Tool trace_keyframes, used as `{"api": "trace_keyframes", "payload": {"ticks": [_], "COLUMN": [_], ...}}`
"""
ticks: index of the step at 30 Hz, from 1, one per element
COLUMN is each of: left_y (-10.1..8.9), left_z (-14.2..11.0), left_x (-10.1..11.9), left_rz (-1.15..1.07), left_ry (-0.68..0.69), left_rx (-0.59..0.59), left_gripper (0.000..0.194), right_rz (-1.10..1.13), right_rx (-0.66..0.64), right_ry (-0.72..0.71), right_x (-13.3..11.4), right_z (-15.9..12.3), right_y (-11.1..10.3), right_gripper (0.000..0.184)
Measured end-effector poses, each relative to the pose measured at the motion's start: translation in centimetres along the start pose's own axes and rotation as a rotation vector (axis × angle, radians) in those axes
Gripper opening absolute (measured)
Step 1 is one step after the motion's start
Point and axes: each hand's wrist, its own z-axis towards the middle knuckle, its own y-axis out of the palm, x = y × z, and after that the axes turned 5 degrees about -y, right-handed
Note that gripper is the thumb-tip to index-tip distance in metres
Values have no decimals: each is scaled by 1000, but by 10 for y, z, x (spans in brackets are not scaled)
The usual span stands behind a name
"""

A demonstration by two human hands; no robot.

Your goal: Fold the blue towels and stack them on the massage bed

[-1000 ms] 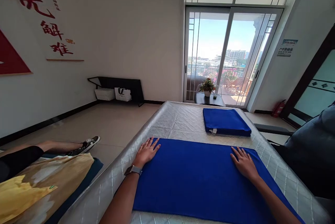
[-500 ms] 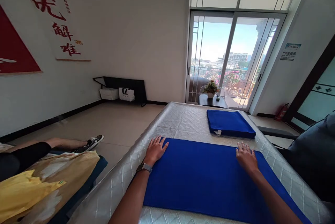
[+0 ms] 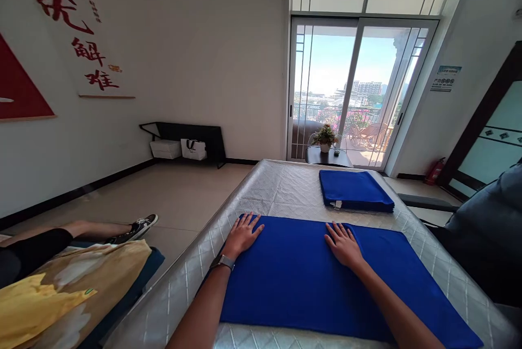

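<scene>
A blue cloth lies spread out flat on the silvery quilted mattress. My left hand, with a watch on its wrist, rests on the cloth's far left corner, fingers spread. Flat on the cloth near the middle of its far edge lies my right hand, its fingers also apart. A small ridge shows in the fabric just right of that hand. Beyond the cloth sits a stack of folded blue cloth with a white tag at its near left corner.
On the left, a person's leg stretches beside a tan cloth and a yellow cloth. A small table with a potted plant stands past the mattress. A dark padded seat is at the right.
My right hand has slid left across the cloth, from near its far right corner to about the middle of the far edge. My left hand has stayed on its corner.
</scene>
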Motion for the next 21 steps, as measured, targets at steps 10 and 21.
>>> {"api": "trace_keyframes", "payload": {"ticks": [10, 21], "left_y": [-1, -9], "left_z": [5, 1], "left_x": [-2, -10], "left_rz": [3, -37], "left_ry": [-26, -74], "left_rx": [-18, -70], "left_gripper": [65, 74], "right_rz": [-147, -225], "right_rx": [64, 20], "right_ry": [431, 461], "right_x": [196, 196], "right_z": [-65, -62], "right_y": [-29, -22], "right_gripper": [69, 71]}}
